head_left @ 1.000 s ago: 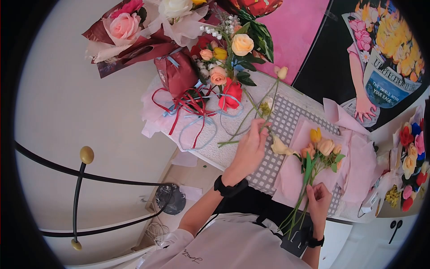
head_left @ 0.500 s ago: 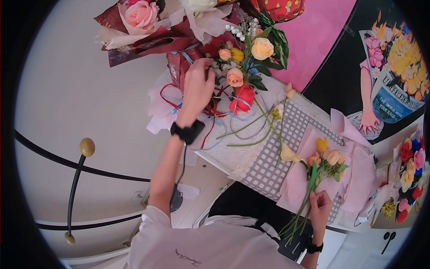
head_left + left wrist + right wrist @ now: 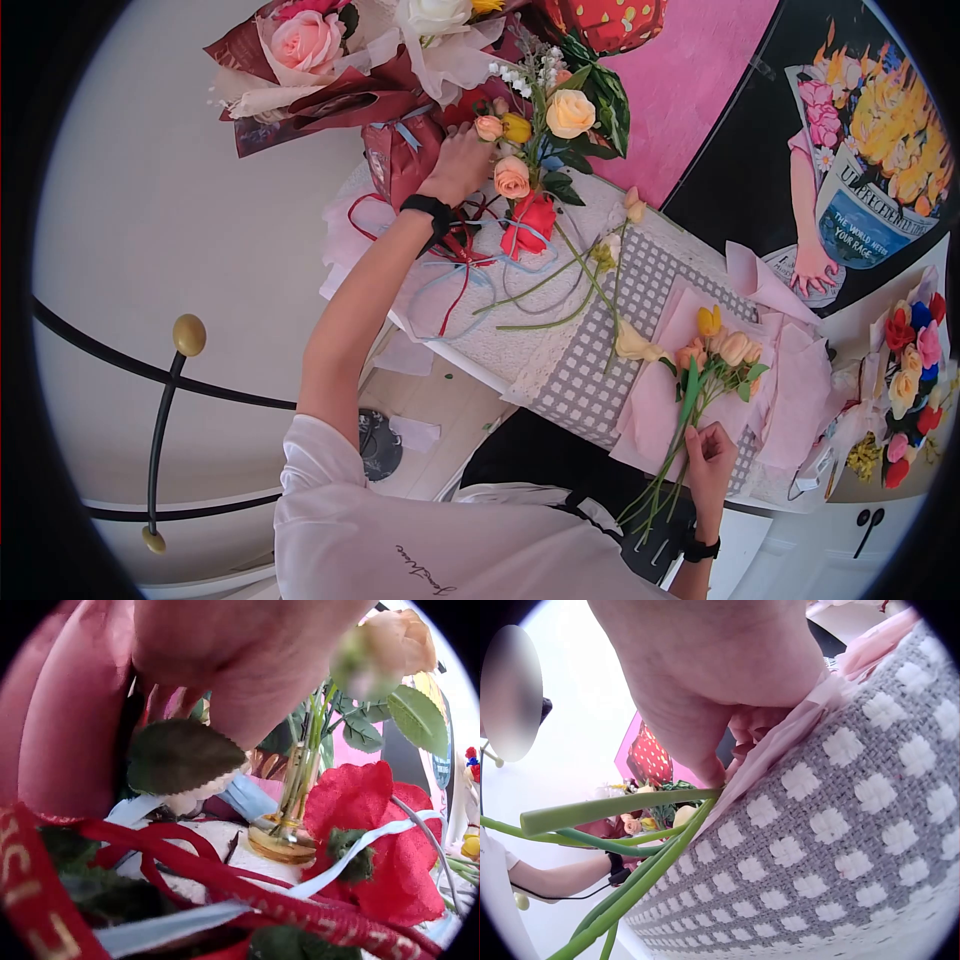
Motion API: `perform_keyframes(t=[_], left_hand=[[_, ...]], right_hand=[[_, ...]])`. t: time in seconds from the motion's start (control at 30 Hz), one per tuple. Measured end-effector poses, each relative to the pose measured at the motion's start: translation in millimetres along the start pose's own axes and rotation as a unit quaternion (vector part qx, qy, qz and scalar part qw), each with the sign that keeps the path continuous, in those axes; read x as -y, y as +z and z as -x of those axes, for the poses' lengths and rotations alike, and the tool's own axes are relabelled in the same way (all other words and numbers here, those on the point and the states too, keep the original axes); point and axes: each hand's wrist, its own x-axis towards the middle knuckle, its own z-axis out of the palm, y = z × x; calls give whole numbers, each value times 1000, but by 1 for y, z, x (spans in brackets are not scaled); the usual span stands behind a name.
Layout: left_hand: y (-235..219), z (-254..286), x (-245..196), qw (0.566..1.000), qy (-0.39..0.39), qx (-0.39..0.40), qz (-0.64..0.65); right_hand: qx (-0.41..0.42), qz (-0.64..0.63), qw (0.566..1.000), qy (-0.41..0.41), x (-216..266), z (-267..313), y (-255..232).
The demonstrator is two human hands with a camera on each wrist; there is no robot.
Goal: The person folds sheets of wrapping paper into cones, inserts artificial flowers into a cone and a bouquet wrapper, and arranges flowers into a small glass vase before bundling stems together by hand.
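Note:
My right hand (image 3: 710,460) pinches the green stems (image 3: 649,870) of a small bunch, whose peach roses (image 3: 735,347) and yellow tulip (image 3: 709,321) lie on pink wrapping paper (image 3: 640,420). At the back of the table, my left hand (image 3: 460,165) reaches in between a maroon-wrapped bouquet (image 3: 395,170) and a glass vase (image 3: 281,844) of flowers. Its fingers point down behind a dark leaf (image 3: 184,756) in the left wrist view; I cannot tell whether they hold anything. A red flower (image 3: 405,877) lies beside the vase, crossed by a blue ribbon.
Red ribbons (image 3: 217,874) lie tangled below the left hand. A cream calla lily (image 3: 634,343) and loose stems (image 3: 540,326) lie on the grey-and-white checked cloth (image 3: 585,380). More bouquets (image 3: 915,370) stand at the right end. A painted canvas (image 3: 740,160) leans behind.
My left hand has moved from the loose stems to the back left, in among the bouquet and vase flowers. My right hand has stayed on the bunch's stems.

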Motion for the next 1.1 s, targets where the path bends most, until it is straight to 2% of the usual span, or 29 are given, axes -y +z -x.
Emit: perform_keyframes(t=[0.03, 0.1, 0.13, 0.2, 0.23, 0.3, 0.33, 0.4, 0.43, 0.5, 0.53, 0.6, 0.63, 0.7, 0.83, 0.9, 1.03, 1.1], left_hand=[[-2, -1, -1, 1000, 0, 0, 0], [-7, -3, -2, 992, -88, -16, 87], [-10, -5, 0, 992, -88, -16, 88], [-18, -8, 4, 976, -91, -6, 196], [-19, -10, 7, 976, -92, -6, 196], [-23, -14, 13, 956, -43, -7, 291], [-22, -17, 19, 956, -44, -7, 291], [-19, -19, 29, 938, -15, 59, 341], [-22, -19, 30, 938, -16, 59, 341], [-29, -19, 32, 913, -6, 145, 381], [-29, -18, 34, 913, -7, 144, 381], [-30, -17, 39, 879, -11, 196, 434], [-34, -14, 37, 880, -11, 195, 434], [-40, -6, 31, 843, -11, 195, 501], [-78, 1, 10, 846, -53, 200, 491], [-86, 3, 4, 839, -103, 181, 503], [-54, 1, 13, 832, -88, 122, 534], [-48, 3, 15, 865, -93, 144, 472]], right_hand=[[0, 0, 1000, -1, 0, 0, 0], [0, 0, 1000, -2, -1, 0, -1], [1, -1, 1000, -2, 0, 0, -1], [3, -2, 1000, -1, -1, 0, -1], [3, 0, 1000, -2, -2, -1, -1], [2, 2, 1000, -4, -5, -1, 0], [-6, -5, 1000, -14, -8, -2, 0], [-13, -11, 1000, -23, -9, -2, 1], [-13, -9, 1000, -21, -7, -2, 1], [-14, -6, 1000, -19, -5, -2, 0], [-6, -3, 1000, -11, -4, -1, -1], [1, 0, 1000, -2, -5, -1, -1], [2, -1, 1000, -4, -7, -2, -1], [1, -1, 1000, -4, -8, -2, -2], [1, 2, 1000, -4, -7, -2, -2], [0, 4, 1000, -4, -7, -2, -1], [-18, -9, 1000, -15, -9, -4, 0], [-18, -11, 1000, -15, -10, -4, 0]])
